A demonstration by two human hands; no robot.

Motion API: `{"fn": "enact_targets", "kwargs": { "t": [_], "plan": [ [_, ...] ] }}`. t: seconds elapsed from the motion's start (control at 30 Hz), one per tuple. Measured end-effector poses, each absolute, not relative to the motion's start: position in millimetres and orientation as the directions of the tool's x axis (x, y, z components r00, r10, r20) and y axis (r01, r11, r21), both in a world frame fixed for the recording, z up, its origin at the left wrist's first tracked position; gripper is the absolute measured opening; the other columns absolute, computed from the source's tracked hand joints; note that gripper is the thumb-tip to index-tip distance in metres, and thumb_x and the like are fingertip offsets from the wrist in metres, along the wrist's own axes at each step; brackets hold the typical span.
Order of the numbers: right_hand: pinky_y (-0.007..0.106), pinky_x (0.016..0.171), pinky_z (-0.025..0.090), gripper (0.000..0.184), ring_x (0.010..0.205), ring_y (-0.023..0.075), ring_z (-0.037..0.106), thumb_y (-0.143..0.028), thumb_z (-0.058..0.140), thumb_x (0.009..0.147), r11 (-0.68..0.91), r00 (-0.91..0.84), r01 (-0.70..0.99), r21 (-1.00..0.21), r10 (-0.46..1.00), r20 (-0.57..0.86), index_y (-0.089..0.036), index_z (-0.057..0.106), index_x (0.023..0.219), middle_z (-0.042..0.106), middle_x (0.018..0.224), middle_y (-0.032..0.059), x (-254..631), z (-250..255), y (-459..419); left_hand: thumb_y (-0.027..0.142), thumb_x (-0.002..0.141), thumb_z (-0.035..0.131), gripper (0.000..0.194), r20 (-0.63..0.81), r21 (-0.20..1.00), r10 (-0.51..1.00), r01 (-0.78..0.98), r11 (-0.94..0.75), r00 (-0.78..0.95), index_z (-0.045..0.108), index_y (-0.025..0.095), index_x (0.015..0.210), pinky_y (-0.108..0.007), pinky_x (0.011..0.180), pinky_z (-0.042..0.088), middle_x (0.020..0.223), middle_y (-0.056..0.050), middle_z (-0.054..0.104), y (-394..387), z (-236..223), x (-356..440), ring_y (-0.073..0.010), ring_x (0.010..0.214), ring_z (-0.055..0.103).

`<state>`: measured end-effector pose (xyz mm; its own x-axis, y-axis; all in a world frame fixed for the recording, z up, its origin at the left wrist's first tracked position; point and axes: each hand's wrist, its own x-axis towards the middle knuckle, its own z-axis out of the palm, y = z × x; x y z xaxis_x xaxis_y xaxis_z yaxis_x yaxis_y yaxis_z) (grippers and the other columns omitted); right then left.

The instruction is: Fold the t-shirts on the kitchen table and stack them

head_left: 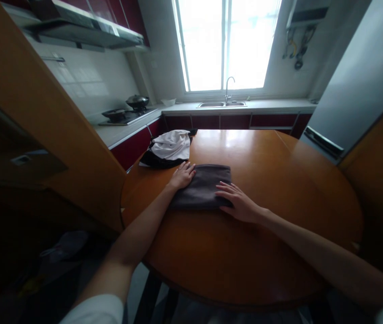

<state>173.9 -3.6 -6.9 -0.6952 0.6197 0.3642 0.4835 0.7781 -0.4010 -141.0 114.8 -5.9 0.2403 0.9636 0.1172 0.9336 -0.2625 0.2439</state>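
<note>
A dark grey piece of folded cloth [202,191], perhaps a garment, lies flat on the round wooden table [232,256]. On its left edge rests my left hand [182,175], fingers stretched out over the fabric. My right hand [237,201] lies across the right edge with its fingers spread and slightly bent. Neither hand grips the cloth. Just beyond my left hand sits a loose heap of white cloth [171,145] on top of black cloth [154,159]; what kind of items these are I cannot tell.
A small dark flat object [193,132] sits behind the heap at the table's far edge. Beyond the table are a counter with a sink [221,104], a stove with a lidded wok [137,101] and a pan [114,114]. A fridge [343,85] stands at the right.
</note>
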Motion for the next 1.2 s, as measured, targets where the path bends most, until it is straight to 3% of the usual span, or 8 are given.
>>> {"fn": "enact_targets", "kwargs": {
  "t": [0.17, 0.3, 0.43, 0.7, 0.8, 1.0, 1.1, 1.2],
  "plan": [
    [0.053, 0.120, 0.033, 0.044, 0.145, 0.0272, 0.039, -0.017, 0.058, 0.089, 0.752, -0.624, 0.476, -0.457, 0.654, 0.426, -0.023, 0.061, 0.133, 0.055, 0.146, 0.0108, 172, -5, -3, 0.046, 0.105, 0.031, 0.059, 0.138, 0.189, 0.959, 0.944, -0.269, 0.246, 0.043, 0.016, 0.154, -0.044, 0.125, 0.016, 0.163, -0.013, 0.033, 115, -6, -142, -0.0298, 0.154, 0.016],
    [0.052, 0.124, 0.024, 0.069, 0.150, 0.0268, 0.031, -0.002, 0.053, 0.073, 0.766, -0.671, 0.536, -0.354, 0.641, 0.372, -0.022, 0.056, 0.140, 0.047, 0.153, 0.0084, 166, 0, -17, 0.046, 0.105, 0.029, 0.060, 0.152, 0.148, 0.951, 0.945, -0.292, 0.270, 0.043, 0.014, 0.154, -0.041, 0.125, 0.014, 0.163, -0.014, 0.034, 116, -7, -143, -0.0283, 0.155, 0.016],
    [0.056, 0.123, 0.024, 0.080, 0.152, 0.0305, 0.023, 0.000, 0.051, 0.066, 0.699, -0.646, 0.627, -0.343, 0.713, 0.272, -0.019, 0.052, 0.144, 0.039, 0.158, 0.0115, 160, 1, -25, 0.048, 0.105, 0.029, 0.060, 0.162, 0.125, 0.951, 0.951, -0.283, 0.262, 0.044, 0.016, 0.154, -0.040, 0.125, 0.015, 0.162, -0.011, 0.036, 118, -9, -144, -0.0285, 0.154, 0.018],
    [0.047, 0.124, 0.027, 0.074, 0.146, 0.0211, 0.037, -0.001, 0.043, 0.073, 0.755, -0.510, 0.541, -0.371, 0.645, 0.569, -0.019, 0.051, 0.144, 0.052, 0.149, 0.0077, 165, 9, -23, 0.048, 0.105, 0.029, 0.060, 0.196, 0.111, 0.944, 0.950, -0.292, 0.267, 0.047, 0.016, 0.152, -0.045, 0.124, 0.021, 0.160, -0.013, 0.039, 122, -15, -145, -0.0314, 0.153, 0.022],
    [0.046, 0.125, 0.025, 0.080, 0.151, 0.0207, 0.029, 0.001, 0.040, 0.071, 0.740, -0.571, 0.578, -0.343, 0.668, 0.477, -0.015, 0.046, 0.149, 0.046, 0.155, 0.0096, 164, 6, -26, 0.048, 0.105, 0.030, 0.060, 0.191, 0.139, 0.947, 0.948, -0.288, 0.260, 0.046, 0.016, 0.153, -0.047, 0.124, 0.021, 0.161, -0.013, 0.038, 122, -14, -145, -0.0324, 0.153, 0.021],
    [0.052, 0.126, 0.015, 0.090, 0.156, 0.0252, 0.011, 0.000, 0.043, 0.071, 0.782, -0.783, 0.578, -0.235, 0.612, 0.112, -0.012, 0.030, 0.159, 0.021, 0.166, 0.0122, 167, -2, -30, 0.047, 0.105, 0.032, 0.058, 0.178, 0.173, 0.952, 0.945, -0.278, 0.247, 0.046, 0.017, 0.153, -0.046, 0.124, 0.021, 0.161, -0.012, 0.037, 119, -11, -143, -0.0307, 0.154, 0.020],
    [0.052, 0.126, 0.015, 0.088, 0.156, 0.0251, 0.010, -0.001, 0.043, 0.074, 0.763, -0.782, 0.579, -0.288, 0.620, 0.069, -0.011, 0.028, 0.160, 0.018, 0.167, 0.0124, 170, 1, -29, 0.047, 0.104, 0.035, 0.057, 0.185, 0.205, 0.952, 0.938, -0.280, 0.243, 0.048, 0.018, 0.152, -0.046, 0.124, 0.021, 0.161, -0.011, 0.037, 120, -13, -144, -0.0307, 0.154, 0.020],
    [0.053, 0.125, 0.019, 0.074, 0.155, 0.0244, 0.017, -0.009, 0.045, 0.085, 0.755, -0.772, 0.521, -0.399, 0.616, 0.159, -0.019, 0.036, 0.158, 0.027, 0.165, 0.0102, 174, 8, -23, 0.048, 0.103, 0.039, 0.058, 0.202, 0.283, 0.952, 0.917, -0.281, 0.230, 0.050, 0.017, 0.150, -0.047, 0.125, 0.018, 0.162, -0.013, 0.036, 124, -14, -146, -0.0319, 0.154, 0.019]
  ]
}}
